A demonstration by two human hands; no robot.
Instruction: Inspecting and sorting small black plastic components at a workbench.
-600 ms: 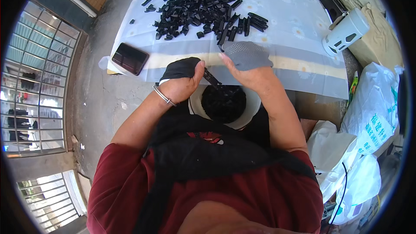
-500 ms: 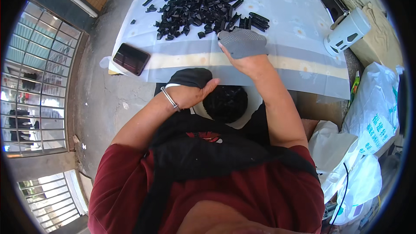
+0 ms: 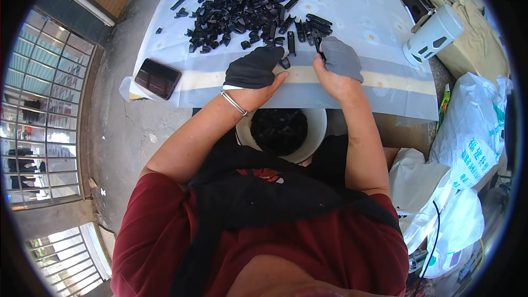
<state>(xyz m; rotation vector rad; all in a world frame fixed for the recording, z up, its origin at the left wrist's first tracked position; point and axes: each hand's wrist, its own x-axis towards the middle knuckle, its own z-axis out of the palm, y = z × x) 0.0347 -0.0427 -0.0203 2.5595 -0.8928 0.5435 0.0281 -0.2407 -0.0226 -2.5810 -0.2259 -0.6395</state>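
The right hand (image 3: 338,66), in a grey glove, is pinching a slim black plastic piece (image 3: 319,43) between closed fingertips, its long axis running near-to-far and its free end pointing away toward the far pile of black pieces (image 3: 242,14); the left hand (image 3: 254,71), in a black glove, is lying on the cloth with fingers together, touching a small black piece (image 3: 285,62), grip unclear. The pale flowered tablecloth (image 3: 352,5) is covering the table, with a dark phone (image 3: 158,78) at left, a white bucket of black pieces (image 3: 281,132) near the body, a white cup-shaped container (image 3: 432,36) far right, white bags (image 3: 467,148) at right and a barred gate (image 3: 41,126) at left.
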